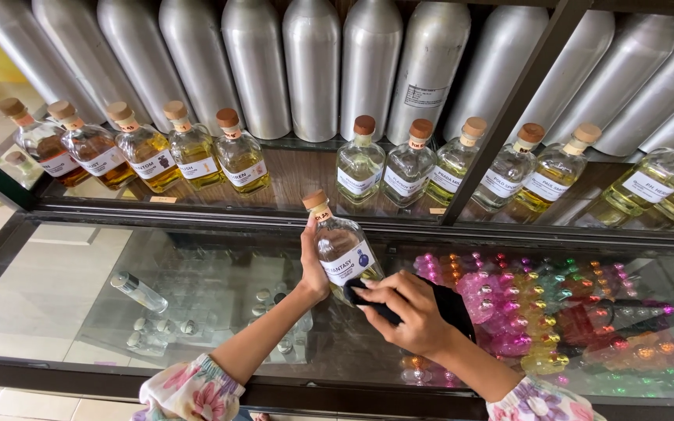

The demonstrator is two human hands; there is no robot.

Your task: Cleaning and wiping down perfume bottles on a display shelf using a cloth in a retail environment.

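My left hand [313, 269] grips a clear glass bottle [342, 248] with a cork stopper and a white label, held tilted above the glass counter top [64, 288]. My right hand [407, 312] holds a black cloth [450, 306] pressed against the bottle's lower end. Both arms wear floral sleeves. The bottle sits just in front of a gap in the row of corked bottles [360, 164] on the wooden shelf.
Tall silver metal canisters [311, 66] line the back of the shelf. Amber-filled bottles [143, 148] stand at left, paler ones [555, 168] at right. Under the glass lie small clear vials [138, 291] and several coloured small bottles [555, 312]. A dark frame post [509, 109] crosses the shelf.
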